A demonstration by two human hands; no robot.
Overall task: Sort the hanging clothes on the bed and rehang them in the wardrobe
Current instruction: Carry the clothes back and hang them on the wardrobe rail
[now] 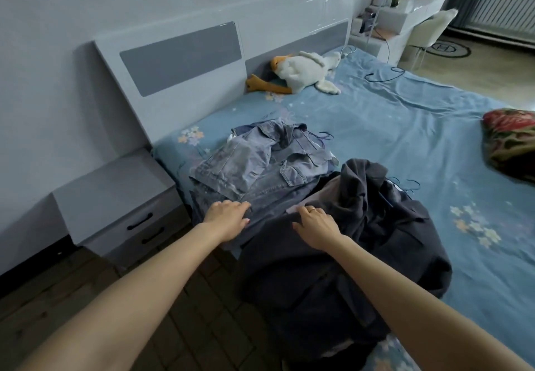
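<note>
Both hands are down on the clothes at the near edge of the bed. The left hand lies on the denim jacket, fingers loosely curled over the fabric at its near hem; whether they actually pinch it cannot be told. The right hand presses on the dark garment, fingers close together, tips tucked into a fold. The denim pile stretches away from the left hand toward the headboard, long axis running up and left, hanger hooks at the far end. The dark heap sits right and nearer, draping off the bed edge. Left hand is nearer the denim, so that looks the likelier next lift
</note>
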